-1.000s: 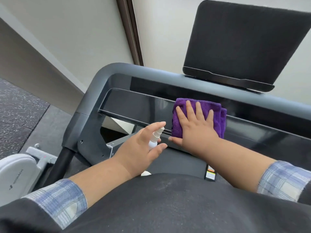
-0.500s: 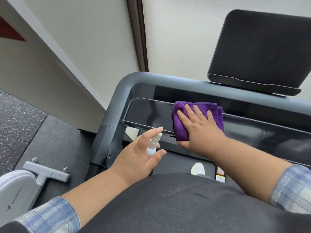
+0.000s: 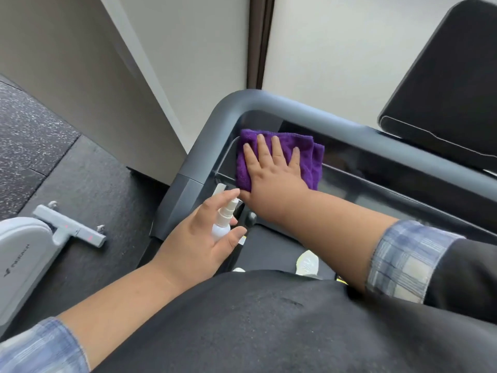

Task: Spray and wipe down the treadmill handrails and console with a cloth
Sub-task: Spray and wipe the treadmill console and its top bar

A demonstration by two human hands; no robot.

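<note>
While the right hand (image 3: 271, 170) lies flat with its fingers spread on a folded purple cloth (image 3: 279, 160), it presses the cloth onto the shiny black console (image 3: 376, 189) of the treadmill, close to the left corner. A grey handrail (image 3: 269, 100) bends around that corner, just beside the cloth. The left hand (image 3: 204, 238) is wrapped around a small white spray bottle (image 3: 223, 224), with the pointer finger resting over the top. Both hands are near each other. Off to the side, a white machine (image 3: 24, 254) sits on the dark floor (image 3: 80, 184).
</note>
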